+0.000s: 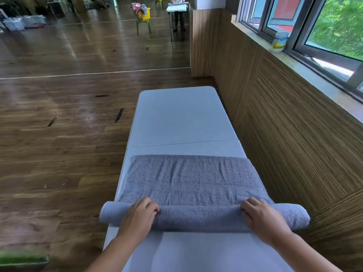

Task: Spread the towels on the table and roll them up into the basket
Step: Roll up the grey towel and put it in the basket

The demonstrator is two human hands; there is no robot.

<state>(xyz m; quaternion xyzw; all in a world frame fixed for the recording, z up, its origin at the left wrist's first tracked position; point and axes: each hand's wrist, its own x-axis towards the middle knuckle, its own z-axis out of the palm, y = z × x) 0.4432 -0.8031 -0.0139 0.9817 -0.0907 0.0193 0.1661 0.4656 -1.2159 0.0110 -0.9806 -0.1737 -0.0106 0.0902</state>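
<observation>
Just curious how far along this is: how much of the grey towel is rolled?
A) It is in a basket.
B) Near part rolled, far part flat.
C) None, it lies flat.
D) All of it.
B: the left hand and right hand curl over a roll at the near end of the grey towel; its far part lies flat on the table.

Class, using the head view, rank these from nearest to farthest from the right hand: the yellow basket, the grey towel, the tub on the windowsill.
1. Grey towel: its roll lies under the right hand.
2. Tub: on the windowsill, ahead to the right.
3. Yellow basket: on a chair, far across the room.
</observation>
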